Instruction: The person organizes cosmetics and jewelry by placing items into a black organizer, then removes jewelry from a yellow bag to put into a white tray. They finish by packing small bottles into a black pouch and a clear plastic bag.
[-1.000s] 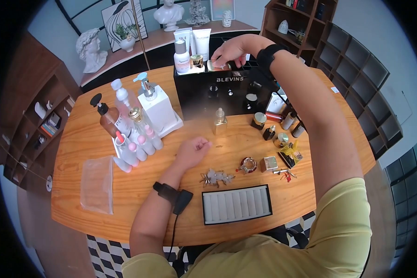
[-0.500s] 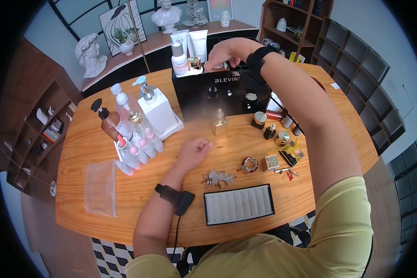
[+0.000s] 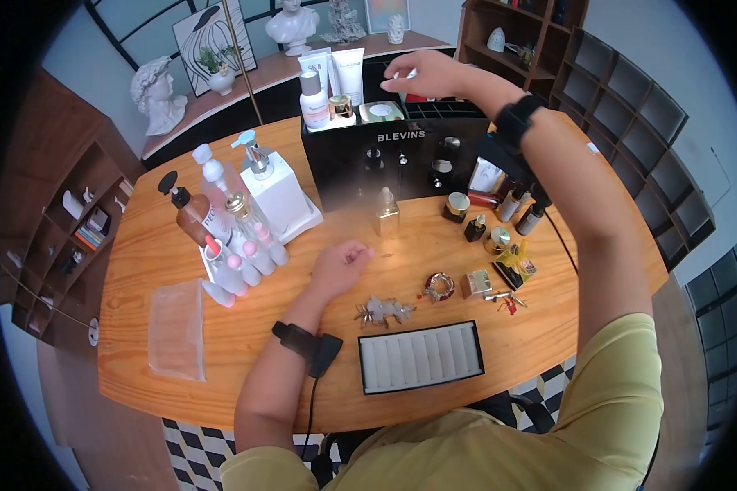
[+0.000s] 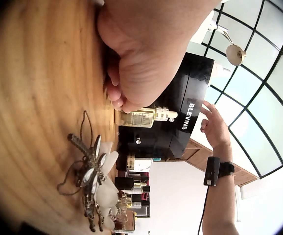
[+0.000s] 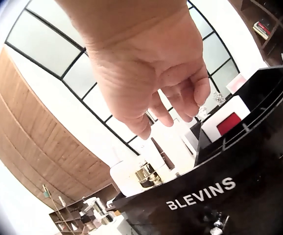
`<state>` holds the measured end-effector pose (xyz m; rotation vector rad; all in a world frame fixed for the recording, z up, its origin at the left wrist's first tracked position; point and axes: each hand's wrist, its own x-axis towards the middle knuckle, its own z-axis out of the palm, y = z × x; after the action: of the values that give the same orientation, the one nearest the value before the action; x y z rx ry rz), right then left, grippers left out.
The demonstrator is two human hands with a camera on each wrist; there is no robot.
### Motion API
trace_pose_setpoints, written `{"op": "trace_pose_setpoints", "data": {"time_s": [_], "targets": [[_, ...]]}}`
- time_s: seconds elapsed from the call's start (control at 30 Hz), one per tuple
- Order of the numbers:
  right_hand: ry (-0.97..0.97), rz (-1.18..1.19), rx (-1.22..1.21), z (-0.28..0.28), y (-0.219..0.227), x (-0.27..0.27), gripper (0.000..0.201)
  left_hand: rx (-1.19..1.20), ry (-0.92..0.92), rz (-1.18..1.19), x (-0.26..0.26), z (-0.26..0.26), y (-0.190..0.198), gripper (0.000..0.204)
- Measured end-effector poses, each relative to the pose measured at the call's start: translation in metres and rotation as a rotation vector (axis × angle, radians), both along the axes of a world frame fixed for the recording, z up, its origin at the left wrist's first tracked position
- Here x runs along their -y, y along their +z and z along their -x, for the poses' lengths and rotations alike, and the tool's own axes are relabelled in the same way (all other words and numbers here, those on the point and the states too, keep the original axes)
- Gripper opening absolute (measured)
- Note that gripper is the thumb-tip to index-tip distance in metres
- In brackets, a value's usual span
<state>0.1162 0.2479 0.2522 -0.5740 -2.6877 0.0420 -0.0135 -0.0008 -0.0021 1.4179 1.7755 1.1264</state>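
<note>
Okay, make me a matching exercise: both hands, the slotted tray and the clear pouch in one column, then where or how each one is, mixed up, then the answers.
Column one
1. Right hand
2. Left hand
3. Slotted tray
4. Clear pouch

Column two
A. Black rim, grey inside
B. Flat at the left end of the table
C. Over the black BLEVINS box
D. Resting on the wood, fingers loosely curled

Pairs: 1-C, 2-D, 3-A, 4-B

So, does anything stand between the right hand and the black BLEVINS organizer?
Nothing visible does: in the head view, open air separates the right hand from the black organizer. The white tubes stand to the hand's left, beside that gap rather than in it.
</note>
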Motion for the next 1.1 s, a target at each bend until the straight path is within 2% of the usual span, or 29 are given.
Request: {"op": "trace_pose_setpoints", "data": {"time_s": [0.13,0.2,0.27,0.33,0.4,0.5,0.6,0.63,0.73,0.83,0.93,0.97,1.1], "targets": [[0.05,0.186,0.111,-0.063,-0.013,0.019,0.036,0.012,-0.001,-0.014,-0.003,0.003,-0.01,0.024],[0.12,0.188,0.209,-0.1,-0.023,0.053,0.035,0.019,-0.013,-0.008,-0.004,0.005,-0.012,0.024],[0.146,0.315,0.379,-0.138,-0.04,0.078,0.039,0.006,-0.021,-0.011,-0.004,0.005,-0.009,0.024],[-0.014,0.387,0.773,-0.169,-0.043,0.11,0.053,0.018,-0.028,-0.016,-0.005,0.005,-0.009,0.025],[0.006,0.4,0.79,-0.207,-0.061,0.125,0.056,0.054,-0.034,-0.015,-0.004,0.005,-0.011,0.025],[-0.124,0.476,0.621,-0.247,-0.067,0.149,0.046,0.083,-0.032,-0.026,-0.002,0.005,-0.009,0.022],[-0.415,0.53,0.217,-0.287,-0.096,0.162,0.035,0.104,-0.043,-0.005,0.001,0.001,-0.001,0.02],[-0.453,0.51,0.071,-0.303,-0.115,0.16,0.029,0.098,-0.045,0.005,0.001,0.0,0.001,0.02],[-0.7,0.236,-0.145,-0.33,-0.162,0.177,0.026,0.097,-0.039,0.02,0.002,-0.001,0.005,0.019],[-0.721,-0.073,0.03,-0.351,-0.216,0.187,0.024,0.114,-0.036,0.009,0.002,-0.001,0.005,0.018],[-0.691,-0.107,-0.119,-0.354,-0.225,0.198,0.023,0.119,-0.04,0.002,0.001,0.0,0.0,0.018],[-0.734,-0.142,-0.218,-0.347,-0.219,0.204,0.025,0.121,-0.046,0.004,0.001,0.001,0.0,0.018],[-0.747,-0.137,-0.213,-0.352,-0.223,0.203,0.026,0.102,-0.046,0.004,0.0,0.003,0.0,0.017]]}}
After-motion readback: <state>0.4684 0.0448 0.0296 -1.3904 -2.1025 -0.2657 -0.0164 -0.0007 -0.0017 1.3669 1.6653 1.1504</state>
